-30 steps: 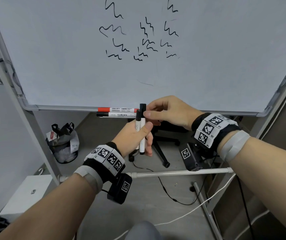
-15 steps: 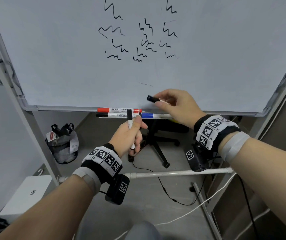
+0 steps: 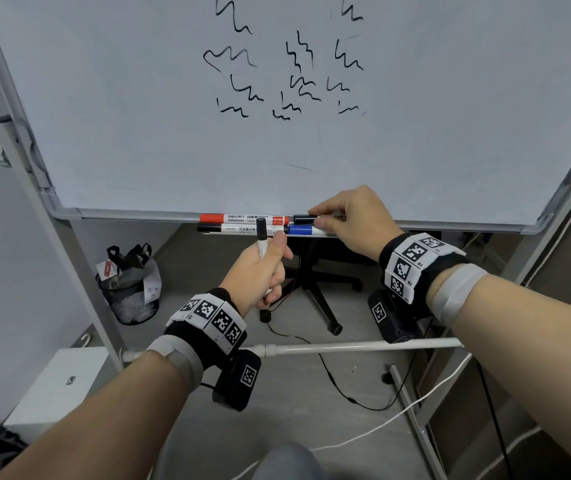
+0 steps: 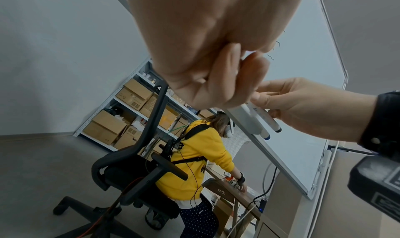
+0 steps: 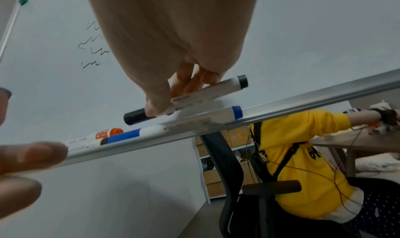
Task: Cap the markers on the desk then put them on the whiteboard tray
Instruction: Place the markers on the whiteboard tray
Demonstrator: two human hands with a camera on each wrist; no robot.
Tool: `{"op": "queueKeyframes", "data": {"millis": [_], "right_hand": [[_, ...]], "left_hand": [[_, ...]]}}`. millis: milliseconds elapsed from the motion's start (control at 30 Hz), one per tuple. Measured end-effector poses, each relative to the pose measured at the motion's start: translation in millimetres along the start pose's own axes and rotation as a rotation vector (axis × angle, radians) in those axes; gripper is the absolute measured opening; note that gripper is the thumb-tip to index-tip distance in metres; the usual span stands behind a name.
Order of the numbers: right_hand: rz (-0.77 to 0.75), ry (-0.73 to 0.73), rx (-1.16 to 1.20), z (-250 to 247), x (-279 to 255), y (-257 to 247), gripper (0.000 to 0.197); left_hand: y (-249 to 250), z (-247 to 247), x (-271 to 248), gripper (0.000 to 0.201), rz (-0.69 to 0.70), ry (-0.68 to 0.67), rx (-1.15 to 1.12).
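My right hand [image 3: 318, 218] pinches a black-capped white marker [image 3: 303, 219] lying level at the whiteboard tray [image 3: 450, 226], right of the red marker [image 3: 242, 218]. In the right wrist view this black marker [image 5: 194, 98] hangs just over the blue marker [image 5: 173, 127] and beside the red marker [image 5: 103, 134] on the tray [image 5: 303, 111]. A black marker [image 3: 235, 229] and the blue marker [image 3: 301, 230] lie in the front row. Below the tray, my left hand [image 3: 270, 258] grips a second black-capped marker [image 3: 261, 233] upright in its fist.
The whiteboard [image 3: 138, 98] carries black scribbles. Under it stand an office chair base [image 3: 315, 292], a bagged waste bin [image 3: 128, 289], a white box [image 3: 55, 382] and the stand's crossbar [image 3: 363, 347], with cables on the floor. A person in a yellow hoodie [image 5: 303, 156] works at a desk behind.
My right hand took one of the two markers from my left hand, turned it level and brought it down to the tray. My left hand kept the other marker and sank a little.
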State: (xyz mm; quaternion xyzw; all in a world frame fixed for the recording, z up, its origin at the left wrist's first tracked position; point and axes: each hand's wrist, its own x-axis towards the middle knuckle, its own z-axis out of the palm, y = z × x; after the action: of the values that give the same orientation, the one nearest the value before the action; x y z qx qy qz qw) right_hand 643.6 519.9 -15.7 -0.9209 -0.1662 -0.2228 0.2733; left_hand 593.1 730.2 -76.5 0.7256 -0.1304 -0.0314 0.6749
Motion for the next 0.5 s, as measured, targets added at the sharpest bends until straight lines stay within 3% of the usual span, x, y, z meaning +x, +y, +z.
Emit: {"op": "queueKeyframes", "data": {"millis": [333, 500], "right_hand": [[-0.037, -0.004, -0.008, 7.6, -4.5, -2.0, 0.023], [-0.034, 0.072, 0.102, -5.8, -11.8, -17.4, 0.016]], "left_hand": [[-0.5, -1.6, -0.8, 0.048, -0.001, -0.009, -0.005], [1.0, 1.3, 2.8, 0.008, -0.041, -0.071, 0.025]]}}
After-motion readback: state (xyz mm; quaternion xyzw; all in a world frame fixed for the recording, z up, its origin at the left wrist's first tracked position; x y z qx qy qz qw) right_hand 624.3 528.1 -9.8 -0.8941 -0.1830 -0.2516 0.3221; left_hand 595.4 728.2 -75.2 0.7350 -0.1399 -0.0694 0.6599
